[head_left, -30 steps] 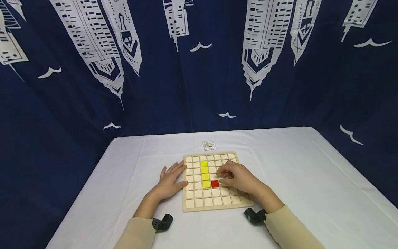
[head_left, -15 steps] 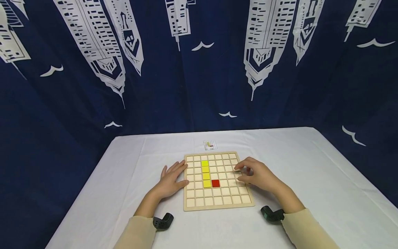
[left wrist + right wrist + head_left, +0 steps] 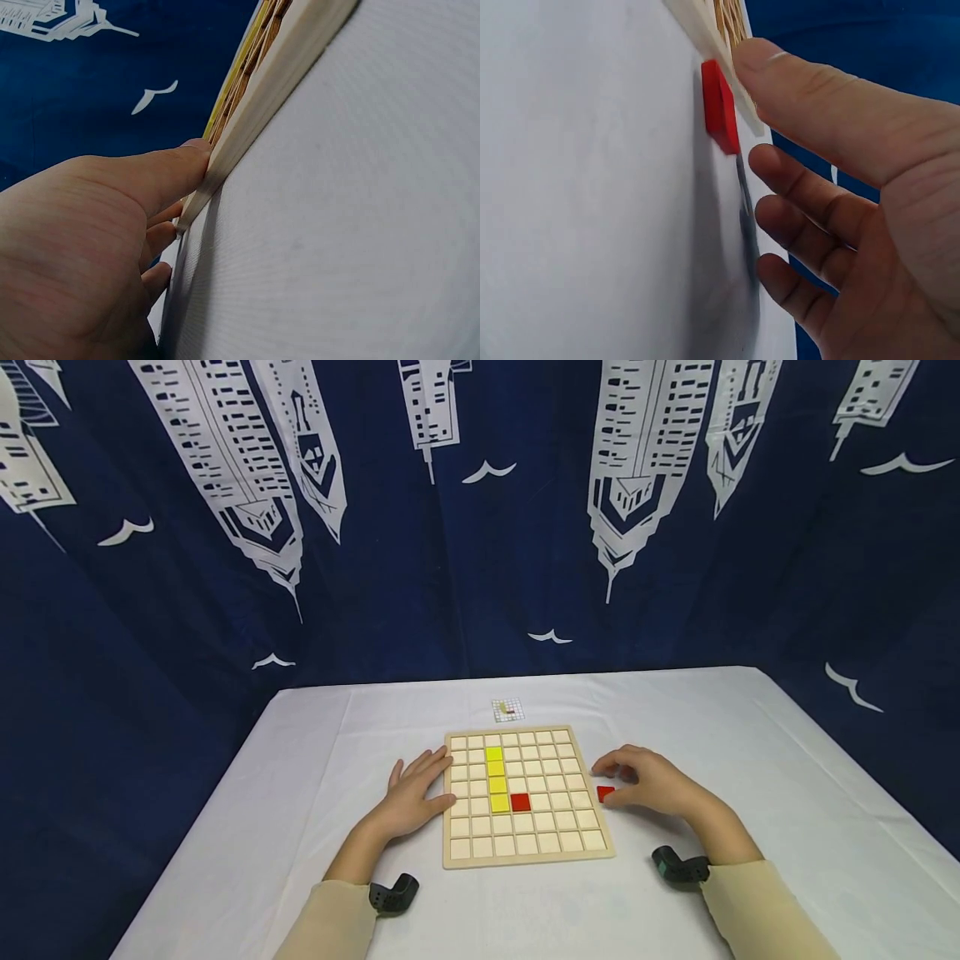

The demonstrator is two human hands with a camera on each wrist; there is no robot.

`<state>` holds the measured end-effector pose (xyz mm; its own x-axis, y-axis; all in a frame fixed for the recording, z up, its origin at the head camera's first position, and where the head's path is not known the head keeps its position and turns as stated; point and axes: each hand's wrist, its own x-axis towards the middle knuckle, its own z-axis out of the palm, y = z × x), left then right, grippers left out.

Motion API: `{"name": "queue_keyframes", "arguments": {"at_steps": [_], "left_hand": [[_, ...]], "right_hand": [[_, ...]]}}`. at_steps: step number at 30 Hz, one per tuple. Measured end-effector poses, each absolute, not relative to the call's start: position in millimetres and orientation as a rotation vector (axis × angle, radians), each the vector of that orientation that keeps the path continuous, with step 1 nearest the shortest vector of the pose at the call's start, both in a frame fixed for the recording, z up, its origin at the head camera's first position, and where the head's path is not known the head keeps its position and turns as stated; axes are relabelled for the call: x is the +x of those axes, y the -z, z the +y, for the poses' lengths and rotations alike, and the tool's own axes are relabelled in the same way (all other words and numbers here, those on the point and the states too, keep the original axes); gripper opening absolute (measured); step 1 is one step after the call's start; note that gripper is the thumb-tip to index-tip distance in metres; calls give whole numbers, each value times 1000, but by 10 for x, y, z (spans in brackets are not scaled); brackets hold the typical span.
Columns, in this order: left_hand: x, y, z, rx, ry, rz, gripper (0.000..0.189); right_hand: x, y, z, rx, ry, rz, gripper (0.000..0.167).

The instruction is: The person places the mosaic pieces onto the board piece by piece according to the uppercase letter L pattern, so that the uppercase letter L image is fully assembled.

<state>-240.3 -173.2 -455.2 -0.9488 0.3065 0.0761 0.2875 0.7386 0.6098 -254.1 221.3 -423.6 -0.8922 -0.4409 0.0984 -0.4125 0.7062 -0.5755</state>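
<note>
In the head view my left hand (image 3: pixel 408 800) rests against the left edge of the wooden grid board (image 3: pixel 528 862), fingers extended. The left wrist view has its thumb (image 3: pixel 169 176) touching the board's rim. A red square tile (image 3: pixel 605 794) lies on the table just past the board's right edge. Around it, with thumb and fingers apart, hovers my right hand (image 3: pixel 656 783); in the right wrist view a gap separates the fingertips from this tile (image 3: pixel 720 109). On the board are a column of several yellow tiles (image 3: pixel 497 785) and one red tile (image 3: pixel 521 802) beside the lowest.
Behind the board lies a small printed pattern card (image 3: pixel 507 710). White cloth (image 3: pixel 360 727) covers the table, and a dark blue curtain (image 3: pixel 450 568) hangs at the back. Both wrists wear black cameras (image 3: pixel 393 893).
My right hand has moved right from over the board to beyond its right edge, where a red tile now shows. The left hand has stayed on the board.
</note>
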Motion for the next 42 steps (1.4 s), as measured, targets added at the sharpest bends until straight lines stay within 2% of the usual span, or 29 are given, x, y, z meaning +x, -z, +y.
{"name": "queue_keyframes", "arguments": {"at_steps": [28,42], "left_hand": [[-2418,4579,-1731,493,-991,2921,64],[-2414,4578,-1725,486,-994,2921,64]], "right_hand": [[-2532,4317,2214,-705,1007,2813,21],[-2537,4307,2122,-706,1045,2852,23]]}}
